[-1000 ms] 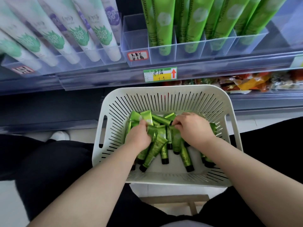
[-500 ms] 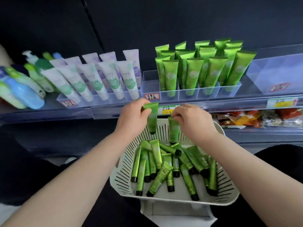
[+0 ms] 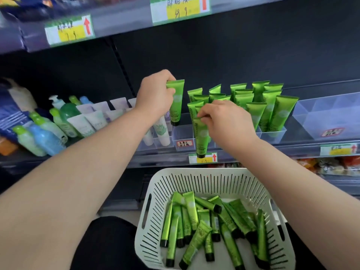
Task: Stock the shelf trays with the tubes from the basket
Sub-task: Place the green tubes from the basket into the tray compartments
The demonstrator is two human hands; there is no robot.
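Observation:
Each hand holds one green tube upright, cap down, in front of the shelf. My left hand [image 3: 155, 94] grips a green tube [image 3: 176, 103] by its upper part, above the empty clear tray slot [image 3: 183, 136]. My right hand [image 3: 226, 121] pinches the flat top of a second green tube [image 3: 201, 139], which hangs before the tray's front edge. Several green tubes [image 3: 268, 106] stand in the clear tray to the right. The white slotted basket [image 3: 204, 176] below holds several more green tubes [image 3: 204, 227] lying loose.
White tubes [image 3: 93, 123] and green and blue bottles [image 3: 44, 133] fill the shelf to the left. An empty clear bin [image 3: 329, 115] sits at the right. Price tags [image 3: 203, 157] line the shelf edge. An upper shelf [image 3: 120, 22] overhangs. Snack packets [image 3: 331, 164] lie on the shelf below.
Both hands have risen from the basket with one tube each to tray height. The view has tilted upward toward the shelf.

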